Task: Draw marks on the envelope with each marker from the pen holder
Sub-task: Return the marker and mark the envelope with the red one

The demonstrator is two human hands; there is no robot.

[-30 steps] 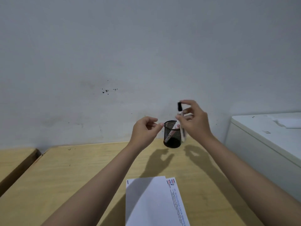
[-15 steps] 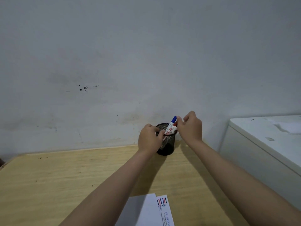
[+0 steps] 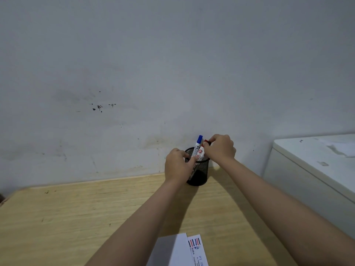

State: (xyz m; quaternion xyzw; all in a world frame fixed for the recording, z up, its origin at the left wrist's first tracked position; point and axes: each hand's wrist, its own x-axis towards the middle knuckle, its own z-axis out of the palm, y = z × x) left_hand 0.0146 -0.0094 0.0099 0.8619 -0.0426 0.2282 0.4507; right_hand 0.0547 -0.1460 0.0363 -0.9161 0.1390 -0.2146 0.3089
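Wooden desk [image 3: 76, 212]: white cabinet [image 3: 315, 169] right of pen holder [image 3: 197, 173], envelope [image 3: 176, 250] nearer.

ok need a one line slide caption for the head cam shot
Left hand steadies the mesh pen holder while the right hand grips the red marker beside the blue marker.

A black wire-mesh pen holder [image 3: 197, 170] holds a white marker with blue cap [image 3: 197, 145] and a white marker with red cap [image 3: 202, 150] on a pale woodgrain table [image 3: 76, 217], while at six o'clock a white envelope [image 3: 171, 250] bears red-and-dark stripes.
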